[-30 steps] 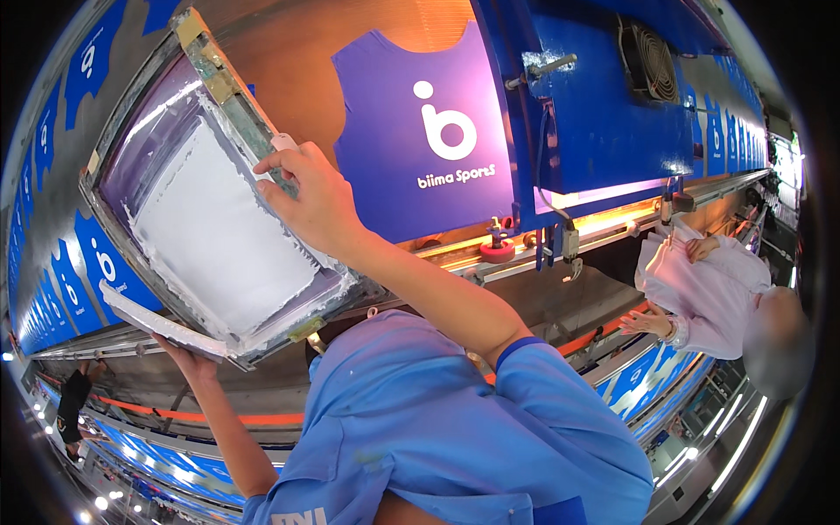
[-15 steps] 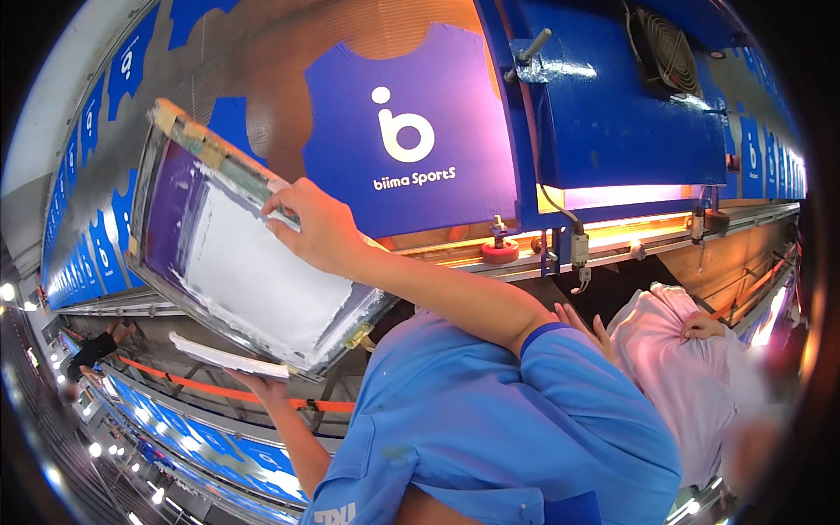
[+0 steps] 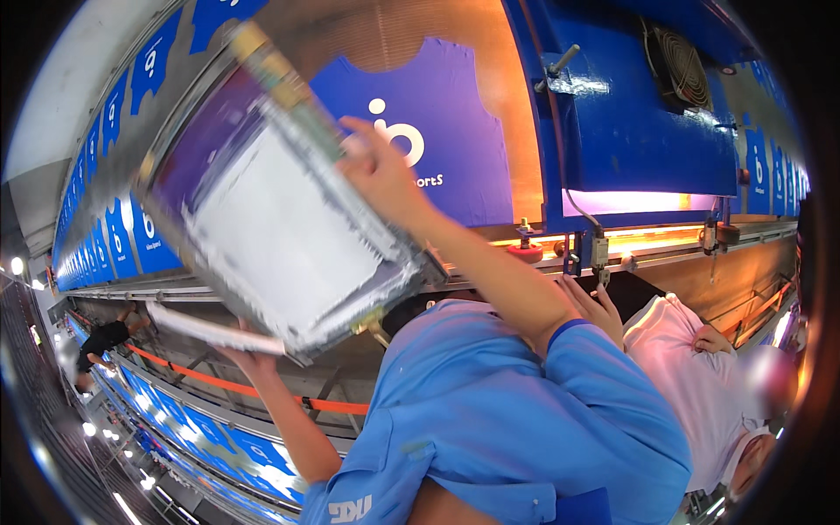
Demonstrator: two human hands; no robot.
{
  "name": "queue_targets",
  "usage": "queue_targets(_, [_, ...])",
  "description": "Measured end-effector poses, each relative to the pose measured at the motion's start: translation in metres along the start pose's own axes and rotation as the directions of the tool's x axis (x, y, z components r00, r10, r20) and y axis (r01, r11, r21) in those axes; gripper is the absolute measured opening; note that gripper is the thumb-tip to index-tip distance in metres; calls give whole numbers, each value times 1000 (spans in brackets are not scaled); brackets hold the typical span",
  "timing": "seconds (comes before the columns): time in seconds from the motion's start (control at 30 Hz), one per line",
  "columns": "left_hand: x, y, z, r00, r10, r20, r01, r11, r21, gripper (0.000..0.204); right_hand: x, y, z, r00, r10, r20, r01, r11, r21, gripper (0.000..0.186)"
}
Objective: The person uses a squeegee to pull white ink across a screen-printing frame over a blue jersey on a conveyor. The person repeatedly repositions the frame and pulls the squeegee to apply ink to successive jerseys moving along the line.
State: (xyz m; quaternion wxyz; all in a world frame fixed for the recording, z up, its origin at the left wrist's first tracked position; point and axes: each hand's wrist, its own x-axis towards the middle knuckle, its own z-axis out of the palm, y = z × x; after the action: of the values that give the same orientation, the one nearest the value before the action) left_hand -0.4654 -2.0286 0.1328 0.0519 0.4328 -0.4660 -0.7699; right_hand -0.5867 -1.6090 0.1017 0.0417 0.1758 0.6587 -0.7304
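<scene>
I hold a screen-printing frame [image 3: 280,236], a metal-edged rectangle with a white-coated mesh and purple margins, tilted in front of me. My right hand [image 3: 381,171] grips its upper edge. At the frame's lower edge, my left hand [image 3: 245,354] holds it from beneath, together with a long white flat blade [image 3: 206,328]. Behind the frame a blue T-shirt with a white logo [image 3: 437,149] lies flat on an orange-brown board; the frame covers its left part.
A blue machine housing with a fan grille [image 3: 647,114] glows along its underside at the right. A person in a pale shirt [image 3: 700,376] stands at my right, one hand [image 3: 599,306] raised. Blue shirts [image 3: 114,236] line the left. An orange bar [image 3: 262,389] runs below.
The frame has come up and to the right, closer to the camera, and now overlaps the shirt's logo. My right hand rose with it. The pale-shirted person sits lower in view.
</scene>
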Motion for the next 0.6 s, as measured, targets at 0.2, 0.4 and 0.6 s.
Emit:
queue_targets(0.2, [82,-50,151,925,-64,374,-2,985,174,111,70,15,-92,890,-170,-424,110,981,-162,31])
queue_targets(0.4, [112,-111,186,831,-271,486,215,962,169,98,75,84,-166,783,-298,-546,137,939,-316,23])
queue_targets(0.6, [116,-120,190,781,-383,493,310,923,227,89,59,113,-167,757,-187,-626,-34,946,-323,21])
